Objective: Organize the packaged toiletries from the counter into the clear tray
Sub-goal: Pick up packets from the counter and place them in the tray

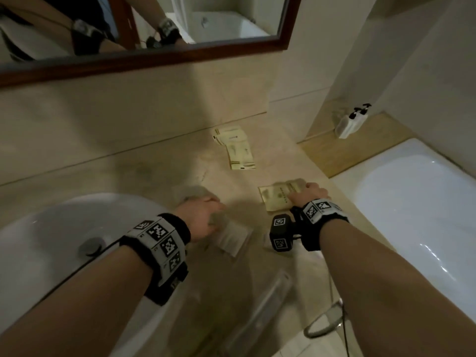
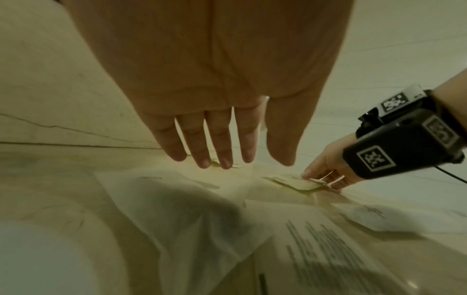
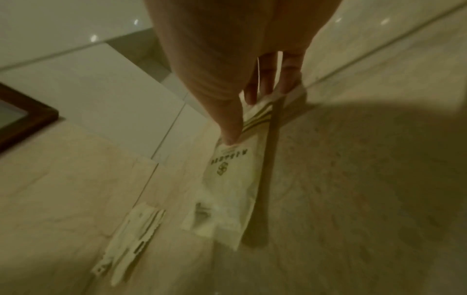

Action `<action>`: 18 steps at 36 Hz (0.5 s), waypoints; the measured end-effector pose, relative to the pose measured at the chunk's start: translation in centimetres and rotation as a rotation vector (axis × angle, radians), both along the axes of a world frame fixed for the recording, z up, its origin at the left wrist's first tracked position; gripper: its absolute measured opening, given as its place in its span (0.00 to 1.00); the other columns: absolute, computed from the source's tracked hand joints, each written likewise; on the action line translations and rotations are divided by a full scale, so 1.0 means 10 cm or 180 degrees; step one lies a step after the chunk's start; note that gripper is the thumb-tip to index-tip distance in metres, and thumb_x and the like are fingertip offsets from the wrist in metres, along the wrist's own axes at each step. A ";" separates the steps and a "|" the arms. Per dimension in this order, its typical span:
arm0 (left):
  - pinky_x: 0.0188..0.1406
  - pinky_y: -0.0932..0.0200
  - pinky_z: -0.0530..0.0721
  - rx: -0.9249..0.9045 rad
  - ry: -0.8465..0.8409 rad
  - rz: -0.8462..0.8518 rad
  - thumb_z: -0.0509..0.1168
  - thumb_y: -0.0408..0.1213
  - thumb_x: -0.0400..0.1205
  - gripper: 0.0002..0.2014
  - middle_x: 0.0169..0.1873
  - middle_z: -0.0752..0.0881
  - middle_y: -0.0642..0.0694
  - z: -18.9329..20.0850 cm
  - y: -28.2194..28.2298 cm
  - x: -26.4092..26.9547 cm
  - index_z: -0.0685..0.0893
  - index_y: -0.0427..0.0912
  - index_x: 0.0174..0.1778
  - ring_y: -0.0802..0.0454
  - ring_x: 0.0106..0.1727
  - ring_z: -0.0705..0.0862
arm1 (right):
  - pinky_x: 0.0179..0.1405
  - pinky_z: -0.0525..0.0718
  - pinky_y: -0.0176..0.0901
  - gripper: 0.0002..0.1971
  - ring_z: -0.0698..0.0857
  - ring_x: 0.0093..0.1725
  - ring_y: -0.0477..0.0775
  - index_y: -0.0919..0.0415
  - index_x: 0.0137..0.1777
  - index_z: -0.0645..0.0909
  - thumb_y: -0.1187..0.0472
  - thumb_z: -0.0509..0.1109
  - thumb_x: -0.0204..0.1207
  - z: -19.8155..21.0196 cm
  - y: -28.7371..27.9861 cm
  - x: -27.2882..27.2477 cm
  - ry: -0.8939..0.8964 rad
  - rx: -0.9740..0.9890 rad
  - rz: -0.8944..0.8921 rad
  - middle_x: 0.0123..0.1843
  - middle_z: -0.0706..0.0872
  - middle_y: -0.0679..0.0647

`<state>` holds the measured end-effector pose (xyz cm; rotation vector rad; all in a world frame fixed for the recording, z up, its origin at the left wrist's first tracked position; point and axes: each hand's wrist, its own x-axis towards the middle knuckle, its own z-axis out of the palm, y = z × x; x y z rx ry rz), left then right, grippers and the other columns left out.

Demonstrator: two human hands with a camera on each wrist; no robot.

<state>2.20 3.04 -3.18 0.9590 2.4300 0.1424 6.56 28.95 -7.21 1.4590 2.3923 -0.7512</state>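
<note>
My right hand (image 1: 307,194) pinches the near edge of a cream packet with gold print (image 1: 274,200) that lies on the counter; in the right wrist view the thumb (image 3: 228,127) is on top of that packet (image 3: 231,179) and fingers curl at its edge. My left hand (image 1: 203,216) hovers with straight fingers (image 2: 225,155) just above a white translucent packet (image 2: 177,209) and holds nothing. A printed white packet (image 1: 231,239) lies beside that wrist. Several cream packets (image 1: 235,146) lie further back. The clear tray (image 1: 260,310) sits blurred at the counter's near edge.
A white sink basin (image 1: 51,240) fills the left side, with a white bathtub (image 1: 417,202) to the right. White pump bottles (image 1: 351,121) stand in the far right corner. A dark-framed mirror (image 1: 154,57) hangs above the counter's back wall.
</note>
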 end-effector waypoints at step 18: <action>0.72 0.57 0.69 0.0540 -0.0102 0.1034 0.62 0.48 0.82 0.33 0.74 0.73 0.49 0.15 0.17 -0.07 0.57 0.49 0.81 0.49 0.74 0.72 | 0.41 0.84 0.37 0.13 0.83 0.42 0.54 0.63 0.62 0.82 0.61 0.69 0.79 0.45 -0.20 -0.28 0.1090 -0.1461 0.0869 0.51 0.87 0.58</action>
